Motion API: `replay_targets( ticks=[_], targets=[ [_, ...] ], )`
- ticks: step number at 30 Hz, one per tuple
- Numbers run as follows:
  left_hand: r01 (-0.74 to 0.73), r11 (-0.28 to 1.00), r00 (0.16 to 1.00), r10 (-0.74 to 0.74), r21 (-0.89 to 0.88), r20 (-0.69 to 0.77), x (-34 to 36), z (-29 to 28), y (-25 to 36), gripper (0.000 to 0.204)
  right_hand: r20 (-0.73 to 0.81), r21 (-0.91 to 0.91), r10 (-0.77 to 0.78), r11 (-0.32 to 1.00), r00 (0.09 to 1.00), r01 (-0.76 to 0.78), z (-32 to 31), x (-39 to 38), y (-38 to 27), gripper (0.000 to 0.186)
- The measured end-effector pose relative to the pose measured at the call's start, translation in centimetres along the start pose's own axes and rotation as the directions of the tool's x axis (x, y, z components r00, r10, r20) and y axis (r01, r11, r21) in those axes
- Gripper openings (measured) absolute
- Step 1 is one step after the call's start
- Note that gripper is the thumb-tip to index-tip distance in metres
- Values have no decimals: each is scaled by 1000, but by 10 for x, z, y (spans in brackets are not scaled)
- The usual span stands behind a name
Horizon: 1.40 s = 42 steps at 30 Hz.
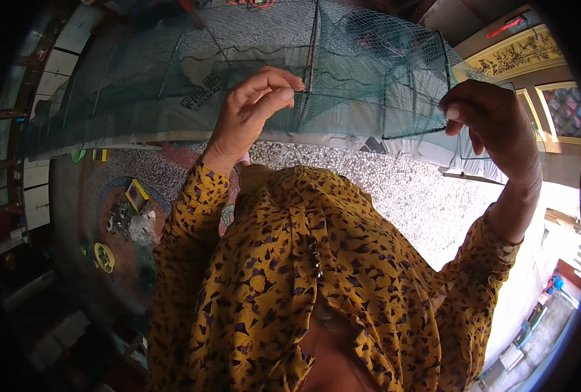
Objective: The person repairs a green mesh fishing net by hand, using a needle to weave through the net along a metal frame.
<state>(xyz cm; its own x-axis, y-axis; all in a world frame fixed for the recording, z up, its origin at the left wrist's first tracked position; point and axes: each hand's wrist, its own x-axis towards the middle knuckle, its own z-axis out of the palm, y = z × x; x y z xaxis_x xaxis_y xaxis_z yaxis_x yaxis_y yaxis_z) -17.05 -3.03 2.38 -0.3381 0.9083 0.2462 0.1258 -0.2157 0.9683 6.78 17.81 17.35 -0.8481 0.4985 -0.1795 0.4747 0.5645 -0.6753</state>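
A long tube of green netting (375, 98) stretches across in front of me, held in shape by dark crosswise frames. My left hand (251, 108) is closed in a pinch, its thumb and forefinger at one dark frame (312, 46) near the middle of the tube. Over on the right, my right hand (489, 117) bends down with thumb and fingers closed at the edge of another frame (446, 62). The mesh between my hands is spread out. Whether a thin thread lies in either pinch is too small to tell.
Pale sheeting (251, 65) with dark print lies beneath the netting. The speckled floor (395, 189) shows below. At the left are a yellow-rimmed basin (104, 258) and a yellow-edged box (136, 195). Carved yellow panels (519, 55) stand at the upper right.
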Motion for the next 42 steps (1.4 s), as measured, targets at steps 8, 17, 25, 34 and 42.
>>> replay_targets(
  ticks=[8,17,25,34,42],
  targets=[
    [-88,990,992,78,108,95,9,4,16,16,-745,647,237,484,624,589,32,-24,122,20],
    [-290,798,951,178,528,253,5,21,37,7,57,878,528,-430,847,209,236,-39,242,25],
    [-221,837,968,124,501,219,5,39,39,12,-50,984,851,-48,524,172,273,36,245,25],
    [-337,808,941,308,482,142,41,34,50,11,-252,961,778,129,576,246,231,20,215,21],
    [-299,939,949,275,168,153,198,-50,30,15,-463,884,702,324,542,335,146,-23,104,23]
  ],
)
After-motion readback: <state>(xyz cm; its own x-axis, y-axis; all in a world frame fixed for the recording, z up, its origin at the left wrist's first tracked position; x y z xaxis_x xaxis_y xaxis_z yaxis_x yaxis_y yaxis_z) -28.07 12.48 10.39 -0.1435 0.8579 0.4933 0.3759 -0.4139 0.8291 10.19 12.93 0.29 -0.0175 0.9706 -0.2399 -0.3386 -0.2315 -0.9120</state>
